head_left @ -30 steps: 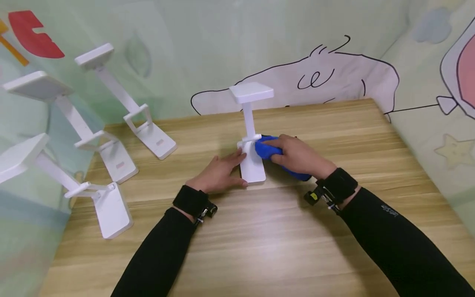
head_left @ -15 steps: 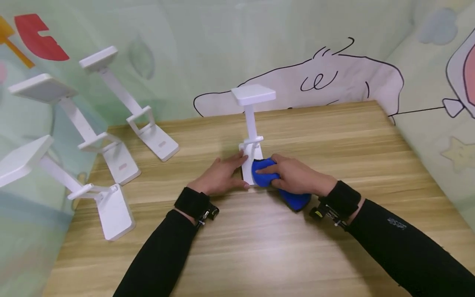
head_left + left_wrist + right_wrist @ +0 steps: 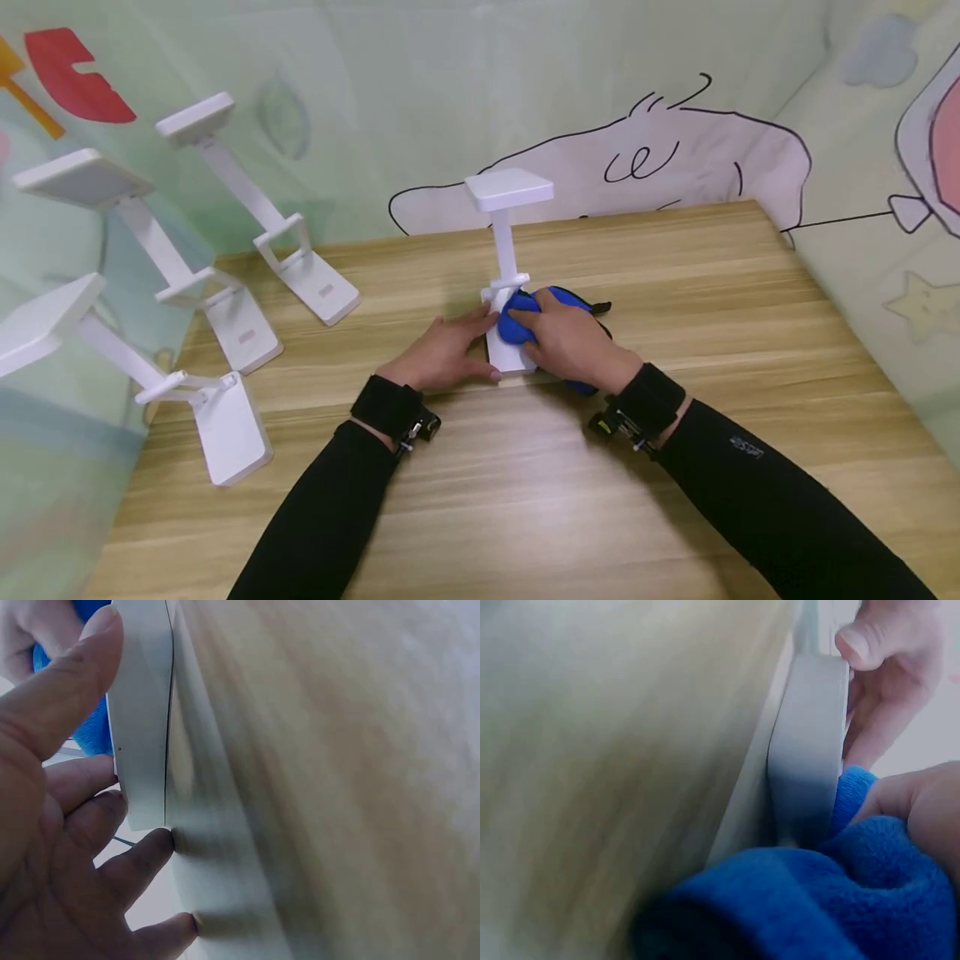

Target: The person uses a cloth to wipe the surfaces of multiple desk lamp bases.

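Note:
A white desk lamp (image 3: 510, 190) stands upright on the wooden table, its flat base towards me. My left hand (image 3: 441, 353) holds this base along its left side, thumb at the front corner and fingertips against the edge. In the left wrist view the lamp base (image 3: 142, 727) lies between thumb and fingers. My right hand (image 3: 573, 337) grips a fluffy blue cloth (image 3: 517, 321) with dark edging and presses it on the top of the base. Loose folds of the blue cloth (image 3: 780, 892) hang beside the base in the right wrist view. The hand hides part of the cloth.
Three more white desk lamps stand at the left: a back lamp (image 3: 318, 287), a middle lamp (image 3: 243, 329) and a front lamp (image 3: 232, 429). The wooden table (image 3: 480, 508) meets a printed curtain (image 3: 345, 108) behind and at both sides.
My right hand moved the blue cloth down the lamp base to its front end, then back up to its middle. The left hand has stayed at the base, and the lamp has not moved.

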Tool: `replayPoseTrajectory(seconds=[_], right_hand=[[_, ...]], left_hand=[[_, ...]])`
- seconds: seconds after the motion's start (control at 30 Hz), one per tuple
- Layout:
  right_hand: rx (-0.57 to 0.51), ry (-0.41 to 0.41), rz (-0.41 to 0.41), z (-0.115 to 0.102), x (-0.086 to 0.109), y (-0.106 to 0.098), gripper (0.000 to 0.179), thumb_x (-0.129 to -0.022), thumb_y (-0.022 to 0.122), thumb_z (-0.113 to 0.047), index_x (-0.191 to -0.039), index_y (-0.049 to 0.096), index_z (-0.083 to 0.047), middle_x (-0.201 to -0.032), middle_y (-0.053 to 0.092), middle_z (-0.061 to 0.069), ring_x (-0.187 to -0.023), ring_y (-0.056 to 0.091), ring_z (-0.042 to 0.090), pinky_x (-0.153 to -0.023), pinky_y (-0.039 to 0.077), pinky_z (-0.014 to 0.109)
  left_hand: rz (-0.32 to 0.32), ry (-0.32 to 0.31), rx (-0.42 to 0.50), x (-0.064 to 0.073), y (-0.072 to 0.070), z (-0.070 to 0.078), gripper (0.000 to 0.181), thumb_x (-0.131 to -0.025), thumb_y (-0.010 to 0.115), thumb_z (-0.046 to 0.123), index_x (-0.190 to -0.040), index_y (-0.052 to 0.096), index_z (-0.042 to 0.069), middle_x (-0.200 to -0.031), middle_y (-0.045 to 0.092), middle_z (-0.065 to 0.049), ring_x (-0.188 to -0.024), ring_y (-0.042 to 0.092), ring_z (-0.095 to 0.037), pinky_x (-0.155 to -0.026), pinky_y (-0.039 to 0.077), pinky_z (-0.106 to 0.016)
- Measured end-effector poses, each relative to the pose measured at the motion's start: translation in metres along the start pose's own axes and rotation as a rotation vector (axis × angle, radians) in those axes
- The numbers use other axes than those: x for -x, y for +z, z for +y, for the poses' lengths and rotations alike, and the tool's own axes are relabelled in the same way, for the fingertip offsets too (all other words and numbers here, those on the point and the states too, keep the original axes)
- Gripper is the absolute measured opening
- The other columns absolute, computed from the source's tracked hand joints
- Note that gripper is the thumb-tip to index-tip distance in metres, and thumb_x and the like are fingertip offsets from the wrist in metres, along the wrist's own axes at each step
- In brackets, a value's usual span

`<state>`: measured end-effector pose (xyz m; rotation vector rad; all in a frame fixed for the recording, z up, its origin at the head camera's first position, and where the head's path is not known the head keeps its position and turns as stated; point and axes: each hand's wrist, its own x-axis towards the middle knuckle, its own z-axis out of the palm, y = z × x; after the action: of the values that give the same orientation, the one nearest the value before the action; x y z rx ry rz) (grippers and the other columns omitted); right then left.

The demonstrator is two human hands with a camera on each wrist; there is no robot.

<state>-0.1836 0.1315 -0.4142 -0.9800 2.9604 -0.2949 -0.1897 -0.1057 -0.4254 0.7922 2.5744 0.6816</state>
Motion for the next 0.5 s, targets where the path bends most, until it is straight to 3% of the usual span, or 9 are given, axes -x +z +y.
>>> replayPoseTrajectory(seconds=[0.1,0.23,0.33,0.43,0.5], right_hand=[[0.017,-0.126,0.005,-0.002,0.016,0.001,0.047,-0.095,0.076,-0.024,-0.141,0.07,-0.011,-0.104,0.059,0.016,-0.074,0.054,0.019,-0.059,0.052,0.032],[-0.101,-0.212,-0.113,0.009,0.034,-0.008,0.043,-0.095,0.075,-0.02,-0.137,0.073,-0.018,-0.097,0.051,0.006,-0.079,0.047,0.015,-0.064,0.046,0.028],[-0.157,-0.142,-0.176,0.02,0.034,-0.021,0.041,-0.093,0.073,-0.015,-0.134,0.075,-0.018,-0.103,0.058,0.007,-0.089,0.053,0.018,-0.073,0.052,0.034],[-0.131,-0.004,-0.136,0.024,0.024,-0.027,0.043,-0.095,0.071,-0.016,-0.138,0.072,-0.015,-0.114,0.064,0.016,-0.095,0.061,0.025,-0.078,0.058,0.043],[-0.099,0.07,-0.084,0.019,0.016,-0.024,0.047,-0.096,0.069,-0.019,-0.143,0.068,-0.011,-0.121,0.064,0.024,-0.094,0.064,0.028,-0.074,0.061,0.045]], left_hand=[[0.0,0.004,-0.005,0.0,0.0,0.001,0.094,-0.092,0.08,0.049,-0.167,0.033,0.015,-0.176,0.022,-0.006,-0.158,0.033,-0.027,-0.127,0.015,-0.067],[-0.013,-0.004,-0.002,0.001,-0.001,0.003,0.095,-0.092,0.08,0.049,-0.167,0.032,0.015,-0.176,0.02,-0.005,-0.159,0.031,-0.026,-0.128,0.015,-0.067],[-0.02,-0.011,0.004,0.001,-0.002,0.004,0.096,-0.092,0.081,0.048,-0.167,0.031,0.015,-0.176,0.02,-0.005,-0.159,0.031,-0.026,-0.128,0.013,-0.067],[-0.023,-0.017,0.01,0.001,-0.002,0.004,0.096,-0.092,0.081,0.046,-0.167,0.031,0.015,-0.176,0.02,-0.005,-0.16,0.03,-0.025,-0.128,0.012,-0.067],[-0.024,-0.02,0.016,0.001,-0.002,0.004,0.096,-0.092,0.082,0.046,-0.167,0.032,0.015,-0.177,0.019,-0.004,-0.16,0.029,-0.025,-0.128,0.011,-0.066]])
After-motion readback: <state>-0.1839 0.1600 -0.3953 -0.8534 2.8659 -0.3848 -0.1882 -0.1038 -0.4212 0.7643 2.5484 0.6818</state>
